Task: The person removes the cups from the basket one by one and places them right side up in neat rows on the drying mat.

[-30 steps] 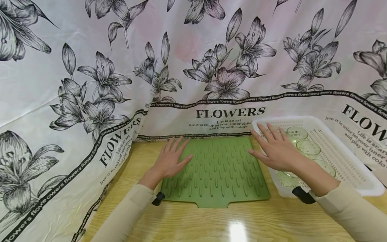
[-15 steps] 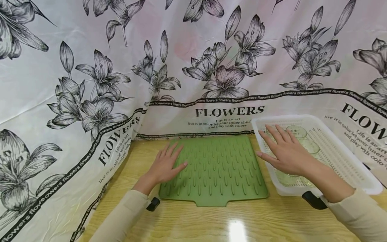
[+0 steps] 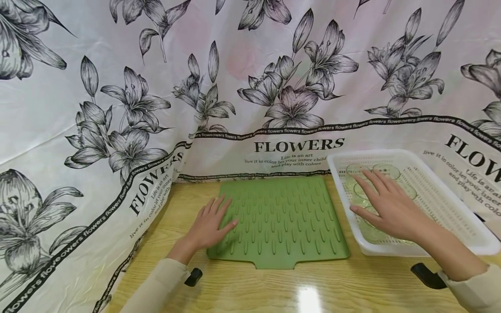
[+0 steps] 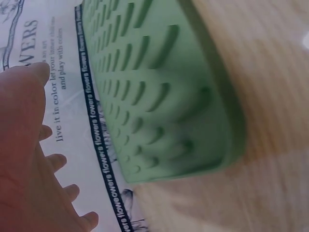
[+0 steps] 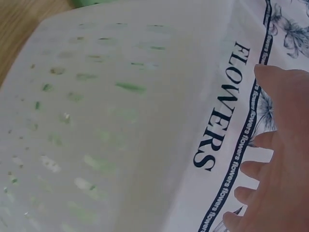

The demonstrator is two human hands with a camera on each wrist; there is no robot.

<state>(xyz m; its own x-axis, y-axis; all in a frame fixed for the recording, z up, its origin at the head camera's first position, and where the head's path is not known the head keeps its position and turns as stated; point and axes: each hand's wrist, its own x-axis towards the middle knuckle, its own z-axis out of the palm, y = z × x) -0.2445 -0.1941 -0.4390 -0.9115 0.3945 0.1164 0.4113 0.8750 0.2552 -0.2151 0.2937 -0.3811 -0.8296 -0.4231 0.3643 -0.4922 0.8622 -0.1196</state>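
A green draining mat [image 3: 282,217] with raised ridges and a front spout lies flat on the table. My left hand [image 3: 209,226] hovers over the mat's left edge, fingers straight and spread, holding nothing. In the left wrist view that hand [image 4: 19,154] appears apart from the mat [image 4: 159,87]. To the mat's right stands a white slotted plastic basket [image 3: 458,208]. Several clear green-tinted round glass items [image 3: 387,171] sit in its left part, partly hidden by my right hand [image 3: 395,213]. The right hand is spread above them; the right wrist view shows the basket's slotted wall [image 5: 159,111] beside it.
A wooden table [image 3: 250,287] carries the mat and basket. White flower-printed cloth [image 3: 289,100] hangs behind the table and along its left side, close to the far edges of both mat and basket.
Both hands have drawn apart and slightly back towards me, the left one leftwards and the right one rightwards over the basket. Mat and basket have stayed in place.
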